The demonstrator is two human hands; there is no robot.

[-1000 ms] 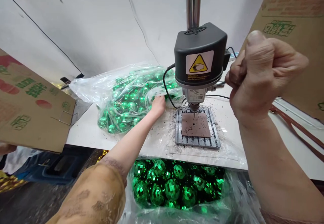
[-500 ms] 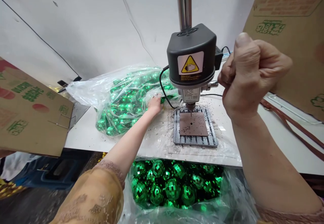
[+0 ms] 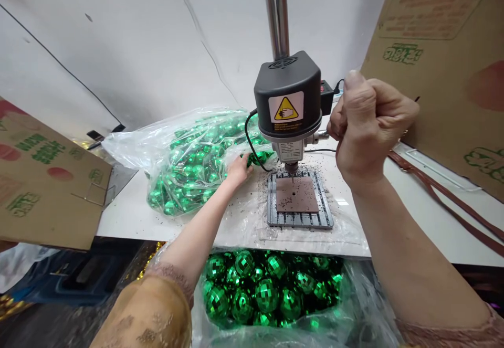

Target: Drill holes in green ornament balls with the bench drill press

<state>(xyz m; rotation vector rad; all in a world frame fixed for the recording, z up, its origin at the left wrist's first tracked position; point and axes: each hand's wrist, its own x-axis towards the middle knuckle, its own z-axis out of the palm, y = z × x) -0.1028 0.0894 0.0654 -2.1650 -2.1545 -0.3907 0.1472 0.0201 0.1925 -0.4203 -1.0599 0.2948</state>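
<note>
My left hand (image 3: 239,169) reaches to the mouth of a clear plastic bag (image 3: 129,140) full of shiny green mirror balls (image 3: 189,164). Its fingers are parted beside a green ball, their far sides partly hidden. On the right, my right hand (image 3: 372,125) is closed in a fist, thumb on top, at the side lever (image 3: 319,137) of a black drill press (image 3: 289,96); the fist hides the grip. The drill bit (image 3: 292,179) points down over a brown square board (image 3: 297,196) with a small hole, lying on the slotted metal base (image 3: 326,217).
Below the table edge, an open plastic bag holds more green mirror balls (image 3: 266,294). Cardboard boxes stand left (image 3: 51,180) and right (image 3: 441,85). A brown strap (image 3: 441,196) lies at the right. Dark shavings surround the base, and a black cable (image 3: 248,133) hangs beside the drill.
My left hand has drawn slightly back and down at the bag mouth, showing more green there. My right fist appears further left and lower, while the whole view has shifted a little.
</note>
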